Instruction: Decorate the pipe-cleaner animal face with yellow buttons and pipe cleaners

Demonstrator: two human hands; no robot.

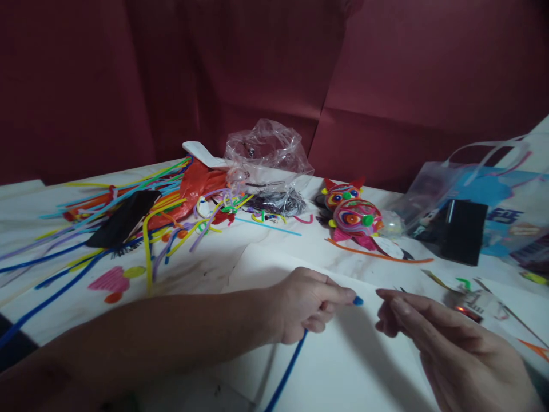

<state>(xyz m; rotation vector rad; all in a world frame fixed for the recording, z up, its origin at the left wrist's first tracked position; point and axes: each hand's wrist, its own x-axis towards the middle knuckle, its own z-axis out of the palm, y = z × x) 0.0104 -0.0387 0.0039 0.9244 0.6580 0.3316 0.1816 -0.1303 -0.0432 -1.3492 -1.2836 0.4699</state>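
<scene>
My left hand [306, 303] pinches a blue pipe cleaner [287, 369] near its tip, which pokes out past the fingers; the rest trails down toward the lower edge. My right hand [433, 337] hovers just to the right of that tip, thumb and forefinger close together and apparently holding nothing. Both hands are over a white sheet of paper [364, 366] on the table.
A heap of coloured pipe cleaners [141, 212] covers the left of the table, with a crumpled clear plastic bag [268, 151] behind. A pink pipe-cleaner figure [354, 214] stands at centre right. A clear bag with a black box [463, 229] lies at right.
</scene>
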